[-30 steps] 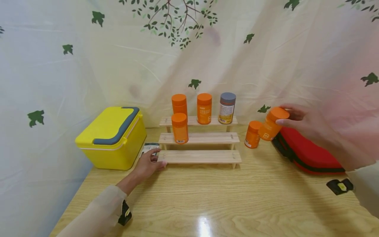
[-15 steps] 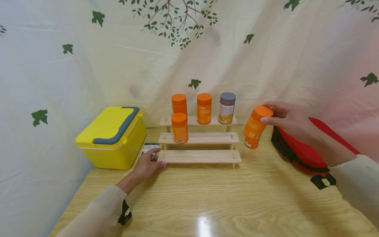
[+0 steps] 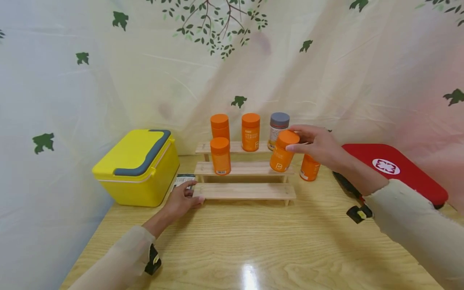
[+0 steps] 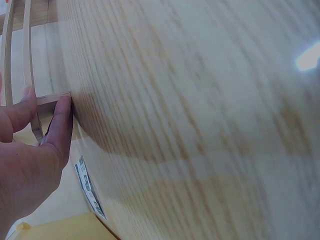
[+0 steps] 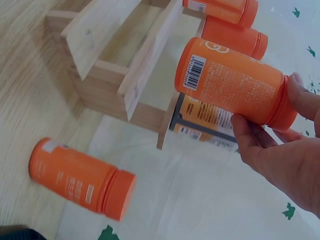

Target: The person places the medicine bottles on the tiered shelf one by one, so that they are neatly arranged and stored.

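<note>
My right hand [image 3: 319,146] grips an orange pill bottle [image 5: 230,82] near its cap. That bottle tilts slightly above the right end of the middle tier, partly covering the grey-capped bottle [image 3: 278,125] on the top tier. With thumb and fingers, my left hand [image 3: 181,199] holds the left end of the lowest tier of the three-step wooden rack [image 3: 243,191]. Two orange bottles stand on the top tier, one at the left [image 3: 219,125] and one at the centre [image 3: 250,132]. Another orange bottle [image 3: 220,157] stands at the middle tier's left. On the table, one more orange bottle [image 5: 80,177] stands right of the rack.
A yellow box [image 3: 135,169] with a blue-grey handle stands left of the rack. Between them lies a small printed packet [image 3: 184,180]. To the right lies a red case [image 3: 398,171] with a white emblem. A patterned cloth [image 3: 163,80] hangs behind the table.
My right hand has carried its orange bottle leftward, from beside the red case, past the standing bottle, to above the middle tier. My left hand stays on the rack.
</note>
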### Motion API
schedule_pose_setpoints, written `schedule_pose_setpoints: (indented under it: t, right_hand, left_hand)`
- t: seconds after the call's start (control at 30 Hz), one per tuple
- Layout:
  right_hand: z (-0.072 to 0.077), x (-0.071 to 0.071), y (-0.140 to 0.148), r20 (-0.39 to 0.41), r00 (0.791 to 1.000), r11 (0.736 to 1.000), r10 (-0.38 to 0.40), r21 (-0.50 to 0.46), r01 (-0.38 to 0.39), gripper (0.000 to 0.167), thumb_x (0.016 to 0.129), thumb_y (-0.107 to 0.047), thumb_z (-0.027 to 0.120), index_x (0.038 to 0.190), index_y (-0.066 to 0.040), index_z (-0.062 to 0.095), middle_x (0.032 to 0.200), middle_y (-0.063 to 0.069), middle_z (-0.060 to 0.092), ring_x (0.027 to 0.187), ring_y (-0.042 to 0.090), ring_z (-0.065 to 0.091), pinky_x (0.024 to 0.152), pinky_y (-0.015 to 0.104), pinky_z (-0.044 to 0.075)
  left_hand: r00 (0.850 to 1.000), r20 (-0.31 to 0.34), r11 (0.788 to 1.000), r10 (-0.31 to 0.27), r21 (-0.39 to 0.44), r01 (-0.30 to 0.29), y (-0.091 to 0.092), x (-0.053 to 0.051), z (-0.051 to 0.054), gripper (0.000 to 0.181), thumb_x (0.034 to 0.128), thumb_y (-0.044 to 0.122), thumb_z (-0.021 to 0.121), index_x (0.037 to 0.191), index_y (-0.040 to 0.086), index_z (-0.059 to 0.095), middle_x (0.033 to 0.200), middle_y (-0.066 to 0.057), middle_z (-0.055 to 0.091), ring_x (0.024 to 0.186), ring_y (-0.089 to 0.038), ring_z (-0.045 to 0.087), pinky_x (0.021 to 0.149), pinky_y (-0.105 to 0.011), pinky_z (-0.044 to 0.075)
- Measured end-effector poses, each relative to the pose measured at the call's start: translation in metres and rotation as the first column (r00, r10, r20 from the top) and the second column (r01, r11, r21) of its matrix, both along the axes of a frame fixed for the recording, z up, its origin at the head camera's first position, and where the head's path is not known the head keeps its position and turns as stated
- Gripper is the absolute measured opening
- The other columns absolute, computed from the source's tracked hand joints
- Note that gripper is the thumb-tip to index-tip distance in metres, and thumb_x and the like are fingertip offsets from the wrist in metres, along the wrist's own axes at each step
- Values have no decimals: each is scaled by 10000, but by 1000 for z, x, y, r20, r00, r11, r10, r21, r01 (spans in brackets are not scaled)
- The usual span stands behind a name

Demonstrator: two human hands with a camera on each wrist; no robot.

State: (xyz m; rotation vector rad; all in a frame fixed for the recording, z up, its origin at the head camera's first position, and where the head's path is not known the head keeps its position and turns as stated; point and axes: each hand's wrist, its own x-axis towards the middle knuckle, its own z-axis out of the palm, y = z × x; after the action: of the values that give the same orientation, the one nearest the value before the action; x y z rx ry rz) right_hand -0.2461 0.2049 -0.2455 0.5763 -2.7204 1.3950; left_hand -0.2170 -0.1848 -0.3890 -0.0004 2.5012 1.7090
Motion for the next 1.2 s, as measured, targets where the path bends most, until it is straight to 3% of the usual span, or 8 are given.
schedule_pose_setpoints:
  t: [0.13,0.5,0.9,1.2]
  right_hand:
    - [-4,-8,-14,-6,999,998,44,-38,-44,480,892,-205,705,1339,-120,551,1222,120,623,1061,262,585,907,398,517]
    - [-10,-22,-53,31,993,990,116,-80,-113,520,902,-151,689,1367,-14,503,1278,173,580,1072,301,582,901,379,528]
    - [-18,-29,-76,17,992,988,125,-92,-123,481,873,-109,714,1316,-19,547,1196,173,620,1027,295,612,872,404,544]
    - [-19,-29,-81,53,995,993,87,-82,-82,505,881,-116,709,1347,-39,532,1219,160,614,1045,287,601,883,404,536]
  left_hand:
    - [1000,-3,1000,0,-19,0,0,0,1,597,868,-16,680,1405,-17,419,1064,-233,635,926,-250,644,752,-330,586]
    - [1000,-15,1000,-8,-23,7,-1,0,0,598,867,-21,680,1404,-28,416,1036,-221,645,884,-225,650,742,-327,587]
    - [1000,4,1000,5,-18,-4,1,0,1,607,861,-13,687,1408,-9,423,1082,-237,621,949,-270,637,747,-333,586]
    - [1000,10,1000,10,-8,-10,1,-1,1,604,864,-27,677,1409,-14,417,1071,-240,612,940,-266,641,750,-339,586]
